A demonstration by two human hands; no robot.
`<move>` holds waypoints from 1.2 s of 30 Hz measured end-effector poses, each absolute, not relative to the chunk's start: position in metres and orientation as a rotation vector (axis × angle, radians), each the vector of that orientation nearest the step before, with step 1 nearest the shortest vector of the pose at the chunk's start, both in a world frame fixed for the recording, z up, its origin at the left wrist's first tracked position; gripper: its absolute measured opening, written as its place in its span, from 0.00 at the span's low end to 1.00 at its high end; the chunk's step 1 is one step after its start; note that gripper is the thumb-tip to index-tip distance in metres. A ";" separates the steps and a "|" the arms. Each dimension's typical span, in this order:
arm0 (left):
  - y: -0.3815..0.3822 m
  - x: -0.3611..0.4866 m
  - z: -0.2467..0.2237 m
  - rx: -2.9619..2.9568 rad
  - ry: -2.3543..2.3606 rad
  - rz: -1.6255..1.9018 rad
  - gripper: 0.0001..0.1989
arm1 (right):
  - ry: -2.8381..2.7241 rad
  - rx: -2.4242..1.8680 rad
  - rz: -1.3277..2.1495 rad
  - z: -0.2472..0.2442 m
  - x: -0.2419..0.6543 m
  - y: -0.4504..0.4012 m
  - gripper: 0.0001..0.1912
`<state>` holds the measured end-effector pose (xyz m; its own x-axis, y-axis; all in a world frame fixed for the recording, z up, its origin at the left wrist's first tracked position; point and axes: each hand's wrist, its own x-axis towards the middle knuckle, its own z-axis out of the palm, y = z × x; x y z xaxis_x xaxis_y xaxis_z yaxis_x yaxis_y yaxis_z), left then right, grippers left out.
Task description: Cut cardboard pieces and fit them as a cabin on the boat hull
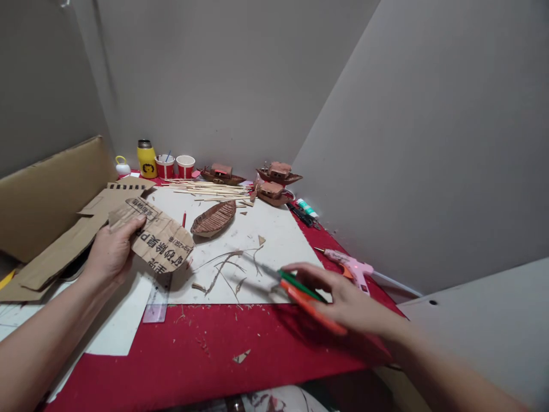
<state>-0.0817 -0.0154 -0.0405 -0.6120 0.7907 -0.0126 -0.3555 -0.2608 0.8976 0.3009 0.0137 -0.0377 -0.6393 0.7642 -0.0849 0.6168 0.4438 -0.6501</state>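
Cardboard piece [165,236]: left hand [112,247] fingers pinch near side, apparently leaving curved end free. Scissors [295,281]: right hand [341,294] fingers round handles, held apart.

A brown, open, leaf-shaped model boat [214,220] lies on a white flat sheet [285,240] on the red tabletop [171,377]. Behind it lie thin, pale wooden sticks [210,188]; left, flat brown cardboard pieces [68,246]; right, beyond the sheet's edge, a pink plastic glue gun [350,264].
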 end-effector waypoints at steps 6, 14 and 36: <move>-0.016 -0.081 -0.040 0.592 1.229 1.938 0.14 | -2.178 -1.681 0.471 -0.066 0.300 0.089 0.28; -0.018 -0.083 -0.040 0.603 1.231 1.898 0.19 | -2.292 -1.759 0.130 -0.075 0.292 0.124 0.20; -0.020 -0.085 -0.049 0.615 1.285 1.801 0.17 | -2.793 -1.337 -0.070 -0.079 0.187 0.208 0.16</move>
<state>-0.0851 -0.0196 -0.0487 -0.5444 0.8360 -0.0690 -0.3370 -0.1427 0.9306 0.1872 0.2076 -0.0790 -0.6263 0.7773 0.0593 0.7793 0.6263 0.0213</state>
